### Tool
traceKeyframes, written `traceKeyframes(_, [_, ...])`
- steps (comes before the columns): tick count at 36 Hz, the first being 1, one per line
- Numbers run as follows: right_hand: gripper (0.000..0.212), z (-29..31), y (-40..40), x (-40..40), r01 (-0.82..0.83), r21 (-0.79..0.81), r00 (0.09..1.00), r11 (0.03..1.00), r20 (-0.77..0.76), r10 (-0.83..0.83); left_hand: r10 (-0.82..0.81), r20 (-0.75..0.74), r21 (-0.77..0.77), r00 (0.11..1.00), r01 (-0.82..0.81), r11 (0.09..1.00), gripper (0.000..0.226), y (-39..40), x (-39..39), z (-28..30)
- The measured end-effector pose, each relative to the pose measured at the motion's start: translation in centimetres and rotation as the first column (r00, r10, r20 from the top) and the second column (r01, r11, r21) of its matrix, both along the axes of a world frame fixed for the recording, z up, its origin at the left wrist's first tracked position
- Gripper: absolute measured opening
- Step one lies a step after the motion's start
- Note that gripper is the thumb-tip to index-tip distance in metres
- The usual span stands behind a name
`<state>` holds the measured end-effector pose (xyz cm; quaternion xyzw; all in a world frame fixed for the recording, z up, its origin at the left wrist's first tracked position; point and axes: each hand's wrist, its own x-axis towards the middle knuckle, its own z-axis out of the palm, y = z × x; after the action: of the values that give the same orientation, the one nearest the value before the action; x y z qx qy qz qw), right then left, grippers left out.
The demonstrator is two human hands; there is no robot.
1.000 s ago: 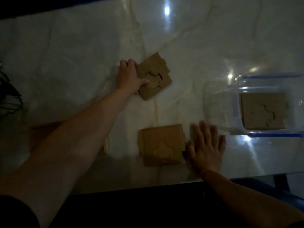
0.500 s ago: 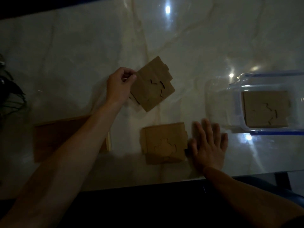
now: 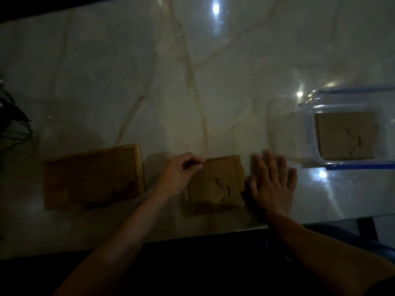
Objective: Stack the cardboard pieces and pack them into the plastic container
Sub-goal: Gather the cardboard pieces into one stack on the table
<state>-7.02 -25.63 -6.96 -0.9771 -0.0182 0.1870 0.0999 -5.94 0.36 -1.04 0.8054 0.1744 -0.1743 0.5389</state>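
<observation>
A brown cardboard piece (image 3: pixel 215 184) with curved slits lies on top of a cardboard stack near the table's front edge. My left hand (image 3: pixel 179 174) pinches this piece at its left edge. Flat on the table, my right hand (image 3: pixel 271 184) rests with fingers spread, its thumb against the stack's right side. A clear plastic container (image 3: pixel 310 133) with blue rims stands at the right. Inside it lies another cardboard piece (image 3: pixel 346 135). The lower pieces of the stack are mostly hidden.
A shallow wooden tray (image 3: pixel 92 176) sits left of the stack. Dark plant leaves (image 3: pixel 10 122) reach in at the far left edge. The marble table's front edge (image 3: pixel 192 236) runs just below my hands. Lamp glare spots show near the container.
My left hand lifted the cardboard piece from mid-table and brought it toward me onto the stack. My right hand stayed beside the stack.
</observation>
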Motion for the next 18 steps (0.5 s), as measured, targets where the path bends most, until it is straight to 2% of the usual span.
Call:
traceKeyframes(7, [0.068,0.2,0.2,0.0,0.013,0.017,1.000,1.000,-0.002,-0.013,0.017,0.023,0.067,1.000,-0.019,0.998,0.013,-1.1,-0.8,-0.6])
traceKeyframes(11, [0.068,-0.1,0.1,0.0,0.010,0.008,1.000,1.000,0.000,-0.010,-0.109,0.144,0.296,0.984,0.062,0.953,0.010,-1.4,-0.9,-1.3])
traceKeyframes(18, [0.068,-0.2,0.1,0.0,0.004,0.005,1.000,1.000,0.004,-0.004,-0.307,0.265,0.610,0.914,0.088,0.788,0.018,-2.0,-1.8,-2.7])
